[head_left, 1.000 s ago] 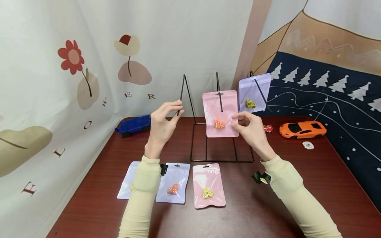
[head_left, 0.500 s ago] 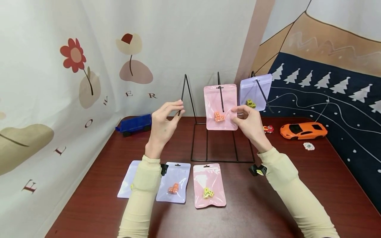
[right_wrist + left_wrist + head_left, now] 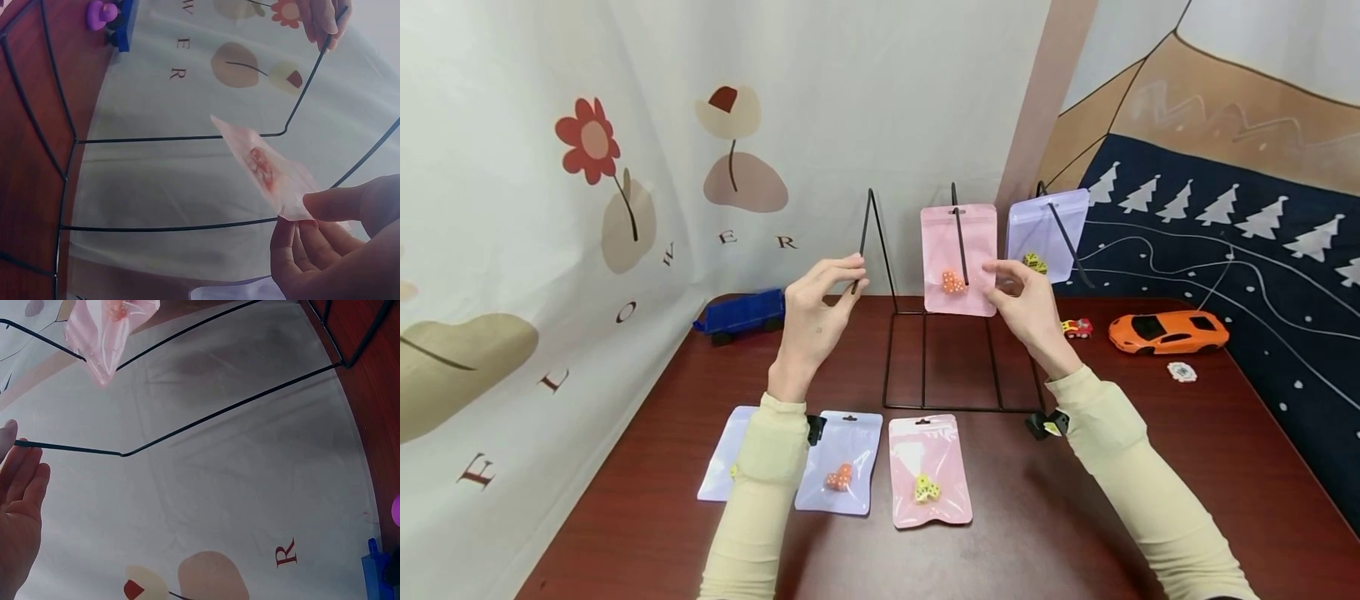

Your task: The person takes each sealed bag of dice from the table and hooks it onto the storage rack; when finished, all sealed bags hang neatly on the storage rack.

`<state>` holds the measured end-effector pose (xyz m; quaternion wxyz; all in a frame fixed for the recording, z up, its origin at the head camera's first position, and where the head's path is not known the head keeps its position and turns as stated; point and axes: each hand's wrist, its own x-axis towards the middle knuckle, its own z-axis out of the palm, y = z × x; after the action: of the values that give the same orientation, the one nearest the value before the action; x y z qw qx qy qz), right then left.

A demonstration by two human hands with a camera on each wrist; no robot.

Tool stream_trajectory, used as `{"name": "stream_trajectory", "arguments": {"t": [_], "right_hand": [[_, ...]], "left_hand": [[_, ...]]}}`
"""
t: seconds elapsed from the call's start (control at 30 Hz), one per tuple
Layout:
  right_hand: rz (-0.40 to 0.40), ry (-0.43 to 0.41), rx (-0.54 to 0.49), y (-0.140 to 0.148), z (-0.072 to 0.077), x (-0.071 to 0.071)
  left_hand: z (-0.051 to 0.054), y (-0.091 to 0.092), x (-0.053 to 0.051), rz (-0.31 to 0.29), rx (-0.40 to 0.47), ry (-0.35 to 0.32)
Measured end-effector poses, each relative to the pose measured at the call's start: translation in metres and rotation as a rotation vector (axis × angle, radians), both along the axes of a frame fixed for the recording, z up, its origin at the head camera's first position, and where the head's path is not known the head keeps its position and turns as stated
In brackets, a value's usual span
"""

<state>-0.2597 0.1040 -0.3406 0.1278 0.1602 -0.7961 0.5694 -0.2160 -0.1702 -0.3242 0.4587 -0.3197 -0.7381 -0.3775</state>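
My left hand (image 3: 818, 325) pinches the tip of the left prong of a black wire rack (image 3: 962, 409). With thumb and fingers, my right hand (image 3: 1028, 302) pinches the right edge of a pink zip bag (image 3: 938, 242) with orange dice inside. The rack's middle prong passes through that bag's hang hole, and its tip sticks out in front. In the right wrist view the pink bag (image 3: 240, 140) looks bent where the right thumb presses it. On the right prong hangs a lavender zip bag (image 3: 1028, 227) with dark yellow dice, partly behind the right hand.
On the table lie a pink bag (image 3: 951, 454) with yellow dice, a lavender bag (image 3: 850, 437) with orange dice, and another lavender bag (image 3: 722, 450) partly under my left sleeve. A blue toy truck (image 3: 741, 317), orange toy car (image 3: 1172, 333), small red car (image 3: 1078, 328) and white chip (image 3: 1182, 372) stand around.
The right hand and the pink bag have moved up and back along the middle prong, away from its tip. My left hand has stayed on the left prong.
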Motion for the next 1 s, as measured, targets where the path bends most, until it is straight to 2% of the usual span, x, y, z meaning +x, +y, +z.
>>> {"name": "stream_trajectory", "arguments": {"t": [0.2, 0.5, 1.0], "right_hand": [[0.026, -0.037, -0.045, -0.003, 0.002, -0.006], [0.034, -0.058, -0.059, -0.009, 0.003, -0.013], [0.050, -0.079, -0.123, -0.005, 0.000, -0.011]], "left_hand": [[-0.001, -0.001, 0.001, 0.006, -0.002, -0.022], [0.000, -0.001, 0.000, 0.002, -0.003, -0.030], [-0.001, 0.000, 0.000, -0.009, 0.009, -0.014]]}}
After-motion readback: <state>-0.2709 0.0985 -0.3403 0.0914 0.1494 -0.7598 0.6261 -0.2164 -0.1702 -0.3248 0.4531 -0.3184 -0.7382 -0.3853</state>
